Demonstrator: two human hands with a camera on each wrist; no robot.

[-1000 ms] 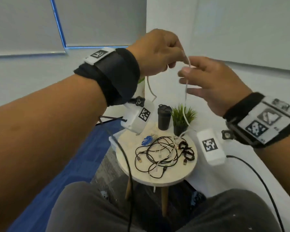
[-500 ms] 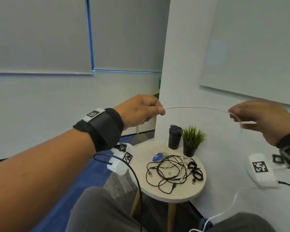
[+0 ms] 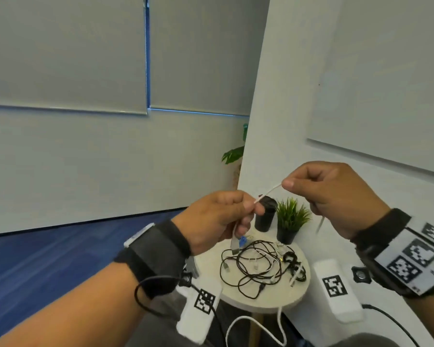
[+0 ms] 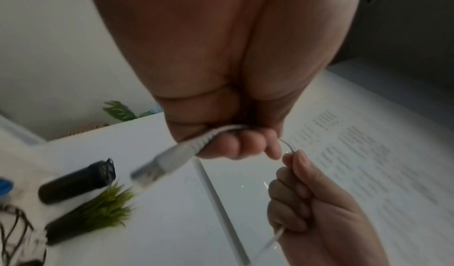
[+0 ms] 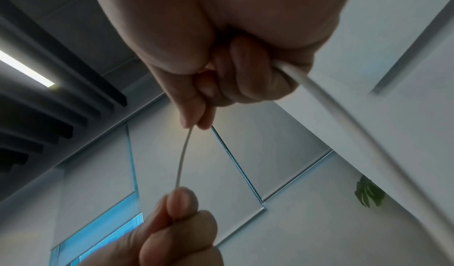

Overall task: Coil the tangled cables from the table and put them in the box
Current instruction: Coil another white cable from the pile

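Both raised above the table [image 3: 273, 300]: left hand [image 3: 218, 221] curled round the white cable [image 3: 268, 192] near its plug, right hand [image 3: 328, 196] pinching it further along.

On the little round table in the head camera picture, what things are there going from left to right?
Blue thing → tangled black cables → black cup → green plant in a pot.

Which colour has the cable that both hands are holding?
White. The cable shows best in the right wrist view, between the two hands' fingertips.
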